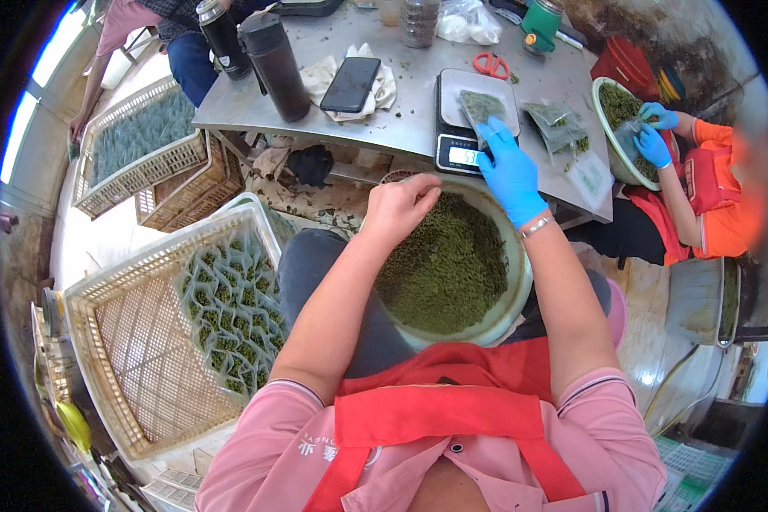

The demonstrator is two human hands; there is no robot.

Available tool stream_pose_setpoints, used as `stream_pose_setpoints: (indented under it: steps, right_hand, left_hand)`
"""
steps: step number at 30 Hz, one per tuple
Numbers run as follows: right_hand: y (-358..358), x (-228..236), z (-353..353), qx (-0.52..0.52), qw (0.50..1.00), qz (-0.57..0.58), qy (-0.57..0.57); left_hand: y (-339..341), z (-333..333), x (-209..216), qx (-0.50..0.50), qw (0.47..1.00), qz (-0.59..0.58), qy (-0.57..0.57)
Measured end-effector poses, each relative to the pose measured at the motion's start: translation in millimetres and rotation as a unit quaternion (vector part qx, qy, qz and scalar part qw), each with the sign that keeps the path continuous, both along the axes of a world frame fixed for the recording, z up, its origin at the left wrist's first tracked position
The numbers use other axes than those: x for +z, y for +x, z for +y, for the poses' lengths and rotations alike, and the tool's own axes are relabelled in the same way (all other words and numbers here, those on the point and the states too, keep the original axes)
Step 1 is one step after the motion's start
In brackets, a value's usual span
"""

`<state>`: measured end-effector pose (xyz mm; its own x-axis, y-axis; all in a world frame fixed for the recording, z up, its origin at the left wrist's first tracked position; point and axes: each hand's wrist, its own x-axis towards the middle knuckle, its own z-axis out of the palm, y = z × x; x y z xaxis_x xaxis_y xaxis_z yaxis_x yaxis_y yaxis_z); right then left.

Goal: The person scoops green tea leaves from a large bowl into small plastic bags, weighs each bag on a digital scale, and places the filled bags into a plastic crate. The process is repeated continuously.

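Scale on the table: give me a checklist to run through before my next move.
1. Bag on the scale: ok, lying on the pan.
2. Display lit: ok; whether the reading is steady, cannot tell.
3. Right hand off the bag: cannot tell; it reaches the bag's edge, contact unclear.
4. Left hand gloved: not ok, it is bare; the right wears a blue glove.
5. Green bits in the bowl: ok, a broad heap.
6. Filled bags inside the crate: ok, packed together along its right side.
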<state>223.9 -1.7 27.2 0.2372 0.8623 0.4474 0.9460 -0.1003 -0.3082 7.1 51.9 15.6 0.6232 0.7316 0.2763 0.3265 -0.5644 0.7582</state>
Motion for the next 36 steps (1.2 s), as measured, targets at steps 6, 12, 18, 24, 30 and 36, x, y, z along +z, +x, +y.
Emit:
stream_pose_setpoints:
  steps: [6, 12, 18, 24, 30, 36]
  right_hand:
    - [-26.2, -4.4, -52.3, -0.011, 0.989, 0.130, 0.075]
    - [-37.4, -14.0, -42.6, -0.043, 0.970, 0.235, -0.037]
    - [-33.1, -4.9, -37.2, -0.060, 0.993, 0.055, 0.090]
    - [-20.0, 8.1, -8.3, -0.064, 0.996, -0.055, -0.034]
    - [-2.6, 23.3, 28.4, -0.039, 0.989, -0.139, -0.012]
    - [-77.2, 75.3, 21.4, 0.171, 0.960, -0.193, -0.112]
  left_hand:
    - [-1.2, 0.8, -3.6, -0.009, 1.000, -0.014, 0.014]
    - [-3.2, -0.9, -0.9, -0.009, 1.000, 0.016, 0.017]
    - [-7.7, -1.2, 1.5, 0.017, 1.000, -0.013, 0.021]
    - [-2.3, 2.7, -3.1, 0.039, 0.999, -0.003, 0.038]
    - [11.3, 28.6, 2.1, 0.108, 0.988, 0.033, 0.107]
    - [12.5, 58.0, -0.5, 0.187, 0.965, 0.085, 0.163]
